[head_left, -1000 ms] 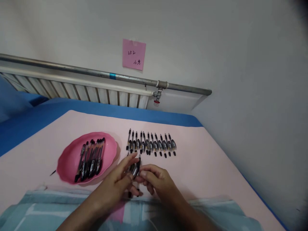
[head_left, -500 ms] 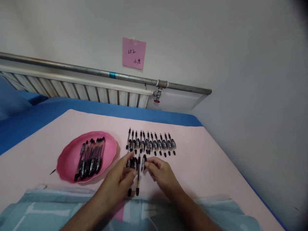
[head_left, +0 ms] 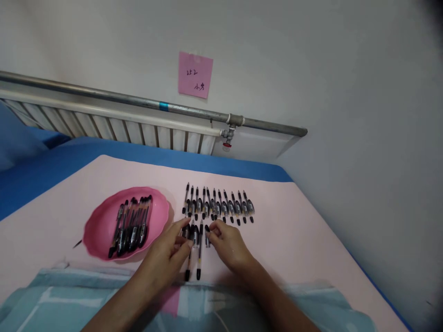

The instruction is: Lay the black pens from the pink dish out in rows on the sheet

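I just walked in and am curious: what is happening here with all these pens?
A person's left hand rests fingertips on loose pens lying side by side; the right hand touches a short pen piece beside them. Beyond lies a neat row of pens, and a pink dish at the left holds more.

On the sheet (head_left: 294, 230) a dish (head_left: 95, 242) lies at the left, with loose pens (head_left: 131, 226) in it. Right of the dish are 2 rows of pens: the far row (head_left: 218, 208) and, before it, the near row (head_left: 200, 251). The left hand (head_left: 166, 258) touches the near row's left part. The right hand (head_left: 230, 244) pinches the end pen (head_left: 207, 236) at its right. Behind the sheet stands a radiator (head_left: 138, 131), below a note (head_left: 195, 74).
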Motion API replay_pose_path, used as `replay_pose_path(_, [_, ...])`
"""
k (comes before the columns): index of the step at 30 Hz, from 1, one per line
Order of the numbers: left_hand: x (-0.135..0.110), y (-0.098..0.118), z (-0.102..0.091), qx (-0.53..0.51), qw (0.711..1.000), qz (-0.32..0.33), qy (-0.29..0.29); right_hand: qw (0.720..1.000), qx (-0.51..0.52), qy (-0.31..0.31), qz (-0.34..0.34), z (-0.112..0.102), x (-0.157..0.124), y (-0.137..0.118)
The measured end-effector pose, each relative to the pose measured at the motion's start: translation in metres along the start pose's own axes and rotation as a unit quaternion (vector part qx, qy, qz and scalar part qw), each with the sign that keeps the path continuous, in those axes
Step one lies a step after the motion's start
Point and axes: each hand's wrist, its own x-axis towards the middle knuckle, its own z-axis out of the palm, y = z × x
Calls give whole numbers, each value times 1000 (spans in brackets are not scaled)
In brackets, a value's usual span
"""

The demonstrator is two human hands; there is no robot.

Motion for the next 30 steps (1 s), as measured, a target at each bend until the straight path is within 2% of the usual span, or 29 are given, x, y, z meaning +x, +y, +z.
replay_pose_path(12, [2, -4, -1, -13, 1000, -7, 6, 1000, -14, 5, -14, -1, -1, 2])
replay_pose_path(18, [2, -4, -1, 12, 1000, -2, 10, 999, -32, 11, -19, -1, 0, 1])
replay_pose_path(25, [2, -4, -1, 11, 1000, 4, -7, 998, -38, 9, -42, 2, -2, 1])
replay_pose_path(30, [2, -5, 1, 22, 1000, 8, 11, 998, -29, 11, -58, 2, -2, 1])
